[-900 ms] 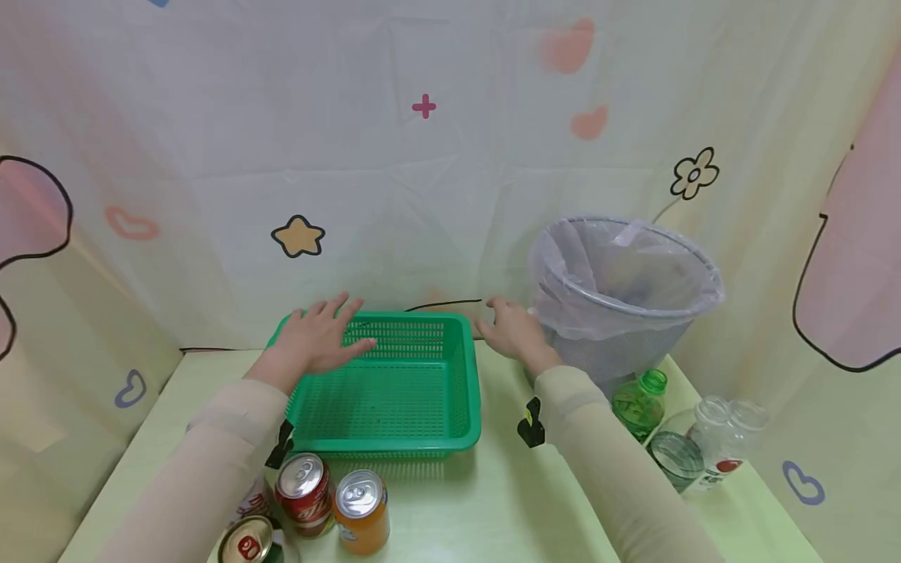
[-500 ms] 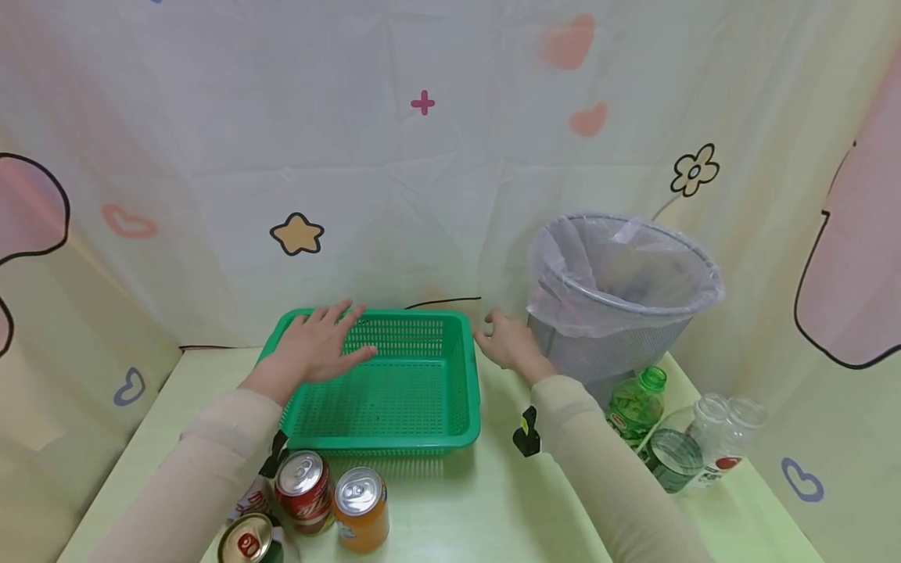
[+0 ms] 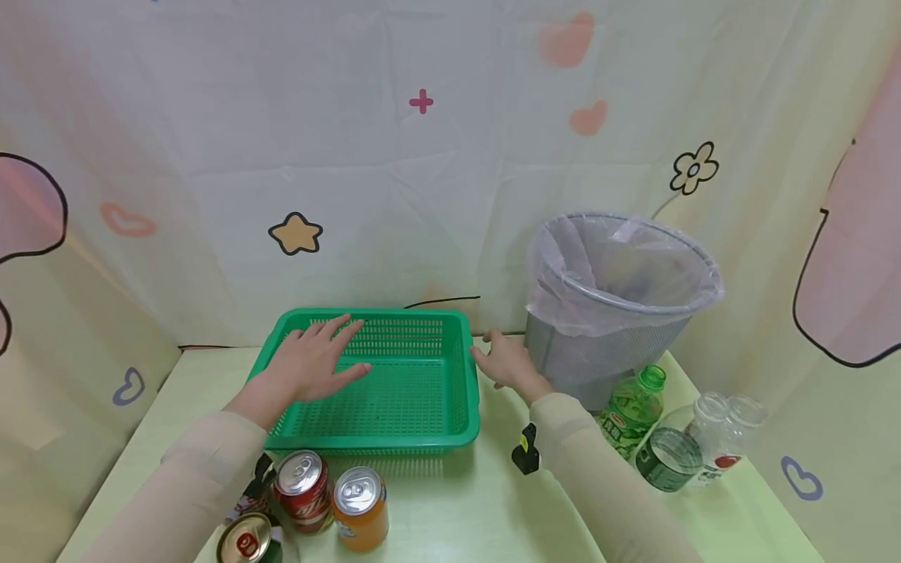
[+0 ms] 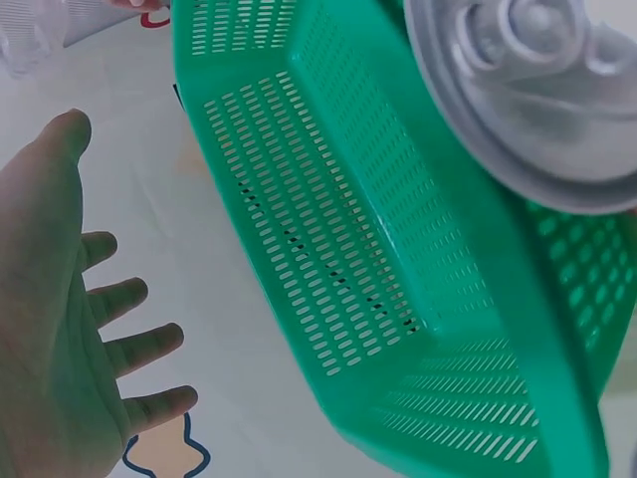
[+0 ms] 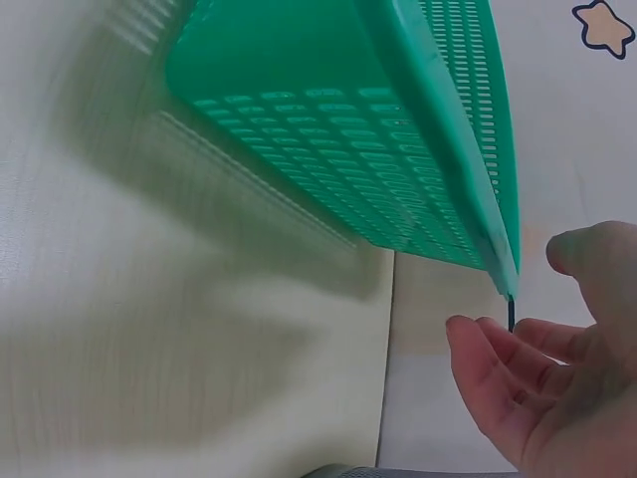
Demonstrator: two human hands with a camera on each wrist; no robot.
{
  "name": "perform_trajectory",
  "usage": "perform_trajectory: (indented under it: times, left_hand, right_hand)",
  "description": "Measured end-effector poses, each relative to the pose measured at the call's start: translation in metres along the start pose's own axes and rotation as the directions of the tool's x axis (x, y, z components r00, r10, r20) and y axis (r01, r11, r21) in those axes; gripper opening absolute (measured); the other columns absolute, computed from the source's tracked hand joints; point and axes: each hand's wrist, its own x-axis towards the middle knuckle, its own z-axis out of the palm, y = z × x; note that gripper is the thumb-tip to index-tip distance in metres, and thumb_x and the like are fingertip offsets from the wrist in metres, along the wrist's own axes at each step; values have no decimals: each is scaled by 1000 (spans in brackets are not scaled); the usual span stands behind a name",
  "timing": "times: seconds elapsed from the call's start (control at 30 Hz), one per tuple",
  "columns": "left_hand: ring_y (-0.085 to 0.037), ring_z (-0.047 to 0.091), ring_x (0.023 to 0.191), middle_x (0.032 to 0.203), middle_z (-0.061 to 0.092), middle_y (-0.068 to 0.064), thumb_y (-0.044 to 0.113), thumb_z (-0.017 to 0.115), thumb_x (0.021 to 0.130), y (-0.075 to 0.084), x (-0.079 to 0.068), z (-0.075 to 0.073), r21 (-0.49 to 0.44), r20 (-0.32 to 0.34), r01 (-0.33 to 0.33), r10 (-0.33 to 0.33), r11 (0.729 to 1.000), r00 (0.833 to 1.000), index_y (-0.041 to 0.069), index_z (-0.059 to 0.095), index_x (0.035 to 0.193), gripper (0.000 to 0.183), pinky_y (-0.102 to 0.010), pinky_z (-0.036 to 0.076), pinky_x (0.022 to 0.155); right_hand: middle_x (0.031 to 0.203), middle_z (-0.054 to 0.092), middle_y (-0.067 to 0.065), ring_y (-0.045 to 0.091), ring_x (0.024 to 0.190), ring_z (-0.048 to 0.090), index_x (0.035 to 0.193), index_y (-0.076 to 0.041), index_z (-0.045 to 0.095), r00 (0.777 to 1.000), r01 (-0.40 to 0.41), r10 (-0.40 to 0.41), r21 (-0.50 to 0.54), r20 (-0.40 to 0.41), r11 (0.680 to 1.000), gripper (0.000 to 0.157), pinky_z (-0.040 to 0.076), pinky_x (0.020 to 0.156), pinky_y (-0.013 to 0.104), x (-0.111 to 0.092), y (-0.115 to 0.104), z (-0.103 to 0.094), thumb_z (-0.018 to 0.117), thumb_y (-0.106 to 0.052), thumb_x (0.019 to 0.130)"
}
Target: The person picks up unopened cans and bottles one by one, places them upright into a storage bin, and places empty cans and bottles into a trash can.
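A green plastic basket [image 3: 404,395] with slotted walls sits on the table, nothing visible inside. Over its left side my left hand [image 3: 310,366] hovers, fingers spread, holding nothing; the left wrist view shows this hand [image 4: 70,329] apart from the rim. Beside the basket's right rim is my right hand [image 3: 510,363], its fingers loosely bent. In the right wrist view that hand [image 5: 542,383] is close to the rim corner without gripping it. In front of the basket stand a red drink can [image 3: 304,493] and an orange drink can [image 3: 361,512].
A mesh wastebasket [image 3: 598,352] with a clear liner stands at the back right. Near it are a green plastic bottle [image 3: 633,410] and several clear containers [image 3: 711,438]. A gold-topped can [image 3: 246,541] sits by my left forearm. A patterned curtain [image 3: 422,195] hangs behind.
My left hand has drawn back a little toward me. My right hand has come down and slightly left, closer to the basket's right rim. The basket and cans stay in place.
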Motion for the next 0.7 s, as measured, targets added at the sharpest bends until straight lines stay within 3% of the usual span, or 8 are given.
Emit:
perform_trajectory:
  times: [0.17, 0.4, 0.7]
  left_hand:
    - [-40, 38, 126, 148, 29, -13, 60, 41, 88, -1, -8, 5, -31, -20, -1, 1, 1000, 1000, 16, 26, 146, 74, -59, 34, 95]
    - [-40, 39, 125, 147, 30, -13, 59, 44, 88, 0, -18, 12, -49, -52, -16, 13, 999, 999, 15, 29, 145, 73, -60, 33, 97]
    - [-39, 40, 125, 147, 31, -13, 60, 43, 88, -3, -35, 20, -75, -79, -29, 23, 997, 997, 15, 31, 144, 73, -60, 32, 97]
  right_hand:
    - [98, 65, 13, 15, 45, 60, 129, -4, 44, 1000, -2, 2, 52, -3, 999, 50, 51, 56, 28, -1, 3, 5, 45, -39, 94]
    - [86, 62, 11, 16, 58, 61, 129, 0, 44, 999, -26, 22, 167, 28, 986, 52, 54, 52, 32, -4, 4, 11, 47, -38, 93]
    - [92, 64, 15, 20, 70, 64, 127, 2, 45, 997, -65, 56, 233, 43, 970, 53, 54, 51, 30, -6, 4, 16, 48, -38, 93]
